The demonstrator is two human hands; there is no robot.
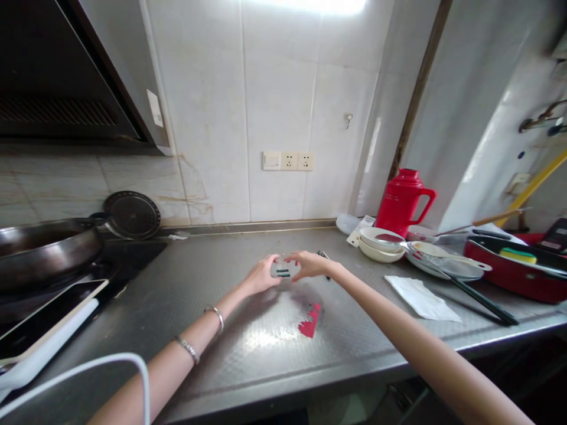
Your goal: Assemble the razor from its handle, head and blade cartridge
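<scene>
My left hand (264, 274) and my right hand (307, 265) face each other above the middle of the steel counter (212, 254), fingers curved. Between them is a small clear object (282, 273) with two dark green bars; its exact kind is too small to make out. Fingers of both hands close in on its sides. A red flat piece (311, 321) with a jagged edge lies on the counter nearer to me, below the right hand. Partly hidden behind my right wrist is a small dark and metallic item (325, 256).
On the left, a steel pan (53, 251) sits on the stove beside a phone-like device (48, 319) and a white cable (110, 358). To the right are a red thermos (402, 203), stacked bowls (381, 254), a white tissue (420, 298) and a red pot (509, 274).
</scene>
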